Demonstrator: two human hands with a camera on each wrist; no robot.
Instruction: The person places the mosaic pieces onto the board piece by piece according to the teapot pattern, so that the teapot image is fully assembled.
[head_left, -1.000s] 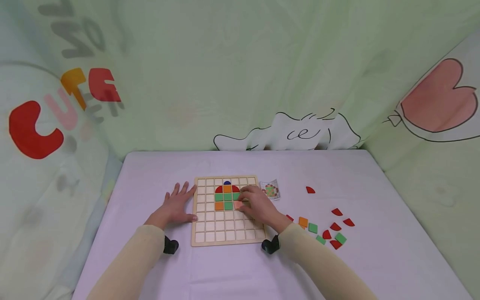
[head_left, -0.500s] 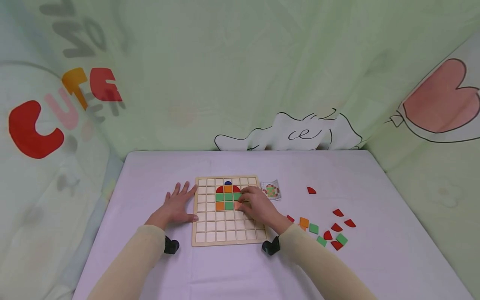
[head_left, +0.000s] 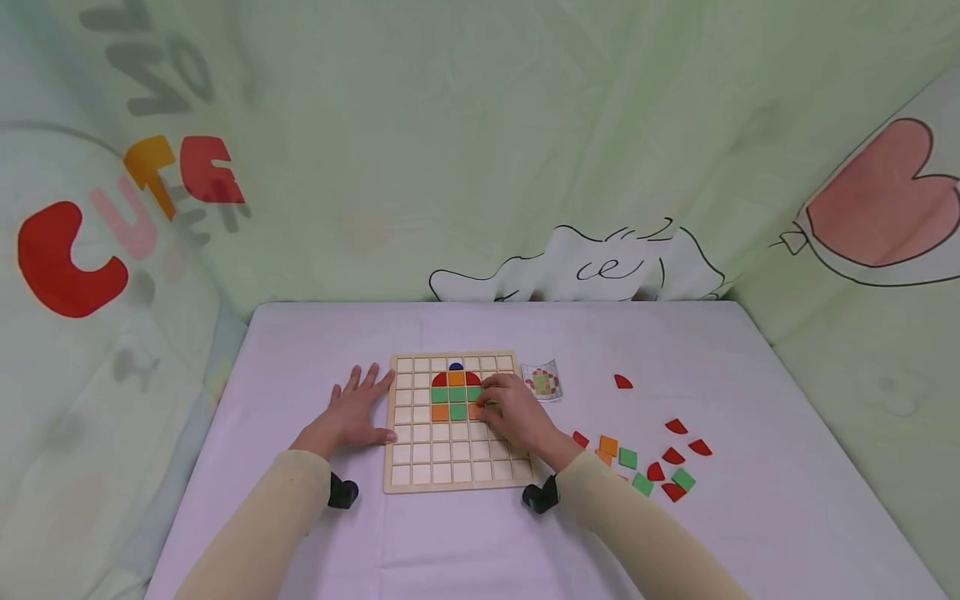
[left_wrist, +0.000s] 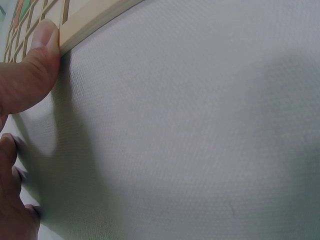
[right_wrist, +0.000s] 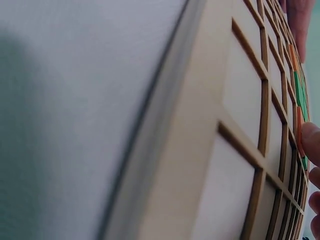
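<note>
A wooden grid board (head_left: 420,475) lies on the table with a pattern in its upper middle cells. The pattern has a blue piece (head_left: 456,367), red quarter-rounds (head_left: 439,380), green squares (head_left: 458,412) and orange squares (head_left: 439,412). My right hand (head_left: 517,410) is over the board's right half, its thumb and fingertips at an orange square tile (right_wrist: 300,129) at the pattern's lower right. Its thumb (right_wrist: 311,142) touches that tile; the other fingertips are partly hidden. My left hand (head_left: 352,412) is spread at the board's left edge, with the thumb (left_wrist: 45,37) on the frame.
A small picture card (head_left: 542,380) lies right of the board. Loose red quarter-rounds (head_left: 673,456), green squares (head_left: 627,457) and orange squares (head_left: 608,445) are scattered farther right, some partly behind the right forearm. Printed curtains (head_left: 480,167) hang behind and beside the table.
The tile at my right fingertips has turned from pale to deep orange, lying flatter in its cell. My right wrist has shifted slightly; my left hand stays put.
</note>
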